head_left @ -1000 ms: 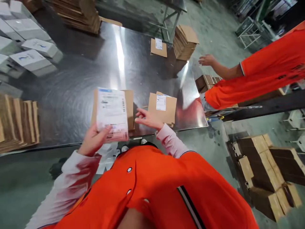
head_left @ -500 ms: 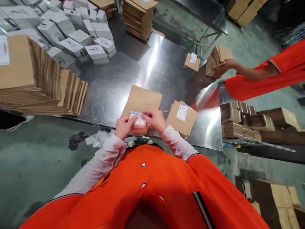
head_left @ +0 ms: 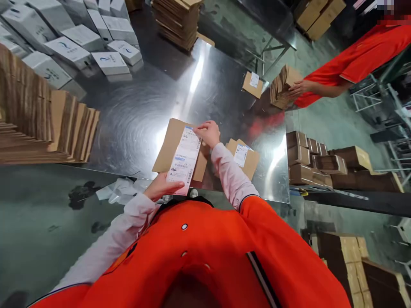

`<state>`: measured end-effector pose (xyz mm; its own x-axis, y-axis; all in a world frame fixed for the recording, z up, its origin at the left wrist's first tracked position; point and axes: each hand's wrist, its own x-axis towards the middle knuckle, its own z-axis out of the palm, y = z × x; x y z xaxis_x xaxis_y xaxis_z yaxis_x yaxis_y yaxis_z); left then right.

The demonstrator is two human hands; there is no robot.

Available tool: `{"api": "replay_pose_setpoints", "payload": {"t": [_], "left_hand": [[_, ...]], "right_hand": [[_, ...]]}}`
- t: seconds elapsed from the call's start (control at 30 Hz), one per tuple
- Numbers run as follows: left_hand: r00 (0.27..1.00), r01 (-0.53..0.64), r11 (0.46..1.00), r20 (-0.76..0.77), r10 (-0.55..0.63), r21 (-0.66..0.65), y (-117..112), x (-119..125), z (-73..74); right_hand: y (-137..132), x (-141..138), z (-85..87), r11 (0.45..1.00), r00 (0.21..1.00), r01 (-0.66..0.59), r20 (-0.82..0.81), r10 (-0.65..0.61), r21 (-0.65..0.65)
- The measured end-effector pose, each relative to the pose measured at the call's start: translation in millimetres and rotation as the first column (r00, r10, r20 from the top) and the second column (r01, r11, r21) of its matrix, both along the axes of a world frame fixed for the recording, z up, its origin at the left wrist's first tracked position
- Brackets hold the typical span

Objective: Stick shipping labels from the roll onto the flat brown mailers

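Note:
A white printed shipping label is stretched out over a flat brown cardboard sheet near the front edge of the steel table. My left hand pinches the label's near end. My right hand grips its far end, fingers closed. Just right of the sheet lies another flat carton with a label stuck on it.
Stacks of flat cartons stand at the left and far back. White boxes crowd the table's far left. A co-worker's hand rests on a carton stack. Brown boxes sit on the floor, right.
The label was held bunched between both hands close to my body; now it is pulled out long over the cardboard, my right hand having moved away from me.

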<state>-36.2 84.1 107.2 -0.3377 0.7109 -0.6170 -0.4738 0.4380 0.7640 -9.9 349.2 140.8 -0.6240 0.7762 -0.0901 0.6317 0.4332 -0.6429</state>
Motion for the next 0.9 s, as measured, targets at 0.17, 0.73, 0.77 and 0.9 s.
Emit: {"api": "replay_pose_setpoints", "payload": {"t": [0.17,0.73,0.77,0.9], "left_hand": [[0.992,0.001,0.997,0.128,0.008,-0.074,-6.1,1.5,-3.6],[0.897,-0.351,0.929,-0.328,0.297,-0.116,-39.5,-32.7,28.7],[0.865,-0.357,0.929,-0.410,0.288,-0.102,-23.6,-40.2,31.0],[0.661,-0.182,0.972,-0.750,0.011,-0.146,34.4,-65.1,28.5]], "right_hand": [[10.2,-12.1,-22.7,0.998,0.994,0.054,0.090,-0.058,0.045],[-86.0,39.3,-31.1,0.556,0.586,-0.810,0.228,0.778,0.186],[-90.5,53.7,-28.5,0.585,0.611,-0.791,0.211,0.763,0.177],[-97.9,94.4,-22.9,0.965,0.947,-0.222,0.267,0.179,0.141]]}}
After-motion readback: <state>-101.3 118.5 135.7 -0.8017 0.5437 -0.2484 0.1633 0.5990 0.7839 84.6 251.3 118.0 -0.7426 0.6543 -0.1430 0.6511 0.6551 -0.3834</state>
